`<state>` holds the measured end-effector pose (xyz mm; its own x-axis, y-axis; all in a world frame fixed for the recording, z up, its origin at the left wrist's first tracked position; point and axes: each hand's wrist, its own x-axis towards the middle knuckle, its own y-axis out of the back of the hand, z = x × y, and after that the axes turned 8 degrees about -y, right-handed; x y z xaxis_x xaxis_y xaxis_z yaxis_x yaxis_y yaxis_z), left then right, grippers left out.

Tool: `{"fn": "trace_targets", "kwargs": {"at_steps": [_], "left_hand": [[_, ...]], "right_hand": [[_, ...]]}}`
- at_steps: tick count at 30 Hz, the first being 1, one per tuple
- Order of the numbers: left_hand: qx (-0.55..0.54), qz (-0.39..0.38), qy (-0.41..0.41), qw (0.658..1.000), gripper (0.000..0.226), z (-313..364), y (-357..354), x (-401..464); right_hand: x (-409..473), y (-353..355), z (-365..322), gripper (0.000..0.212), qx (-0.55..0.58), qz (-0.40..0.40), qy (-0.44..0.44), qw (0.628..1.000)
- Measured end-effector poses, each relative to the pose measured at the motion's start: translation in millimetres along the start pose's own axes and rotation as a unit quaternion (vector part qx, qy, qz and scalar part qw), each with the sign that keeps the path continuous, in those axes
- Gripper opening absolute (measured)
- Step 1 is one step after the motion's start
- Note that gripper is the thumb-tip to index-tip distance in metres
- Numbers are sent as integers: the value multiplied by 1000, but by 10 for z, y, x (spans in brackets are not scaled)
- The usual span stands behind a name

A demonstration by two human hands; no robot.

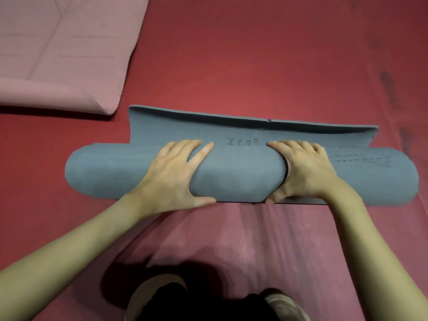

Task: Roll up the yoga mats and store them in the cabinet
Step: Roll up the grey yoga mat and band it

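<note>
1. A grey-blue foam yoga mat (240, 172) lies across the middle of the view on a red floor covering (254, 54), nearly all of it wound into a thick roll that runs left to right.
2. A short flat tail of the same mat lies beyond the roll, its far edge curling slightly upward; faint stamped characters show on it between the two hands.
3. The left hand (176, 172) lies palm-down on the roll left of centre, fingers spread and reaching over the far side, thumb on the near side close to the floor.
4. The right hand (303, 172) presses on the roll right of centre, fingers stretched over the top, thumb tucked down the near face; the foam dents beside it.
5. Neither hand closes around the mat; both press flat against it, well apart.
6. A pink yoga mat (62, 49) lies at the upper left, apart from the grey one, mostly flat with its near end turned over in a loose curl.
7. At the bottom edge are dark trouser legs (201, 304) and a pale shoe (287, 306), over a lighter pink strip of flooring.
</note>
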<state>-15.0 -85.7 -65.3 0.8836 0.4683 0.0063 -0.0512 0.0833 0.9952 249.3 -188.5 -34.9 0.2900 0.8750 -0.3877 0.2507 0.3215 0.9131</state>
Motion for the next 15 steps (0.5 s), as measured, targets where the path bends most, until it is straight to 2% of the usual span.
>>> {"fn": "trace_targets", "kwargs": {"at_steps": [5, 10, 15], "left_hand": [[6, 37, 20, 999, 97, 84, -25, 120], [14, 33, 41, 999, 83, -161, -28, 454], [3, 6, 54, 999, 86, -336, 47, 715]], "right_hand": [[131, 187, -46, 127, 20, -46, -4, 999], [7, 13, -134, 109, 32, 52, 1, 998], [108, -280, -255, 139, -40, 144, 4, 989]]}}
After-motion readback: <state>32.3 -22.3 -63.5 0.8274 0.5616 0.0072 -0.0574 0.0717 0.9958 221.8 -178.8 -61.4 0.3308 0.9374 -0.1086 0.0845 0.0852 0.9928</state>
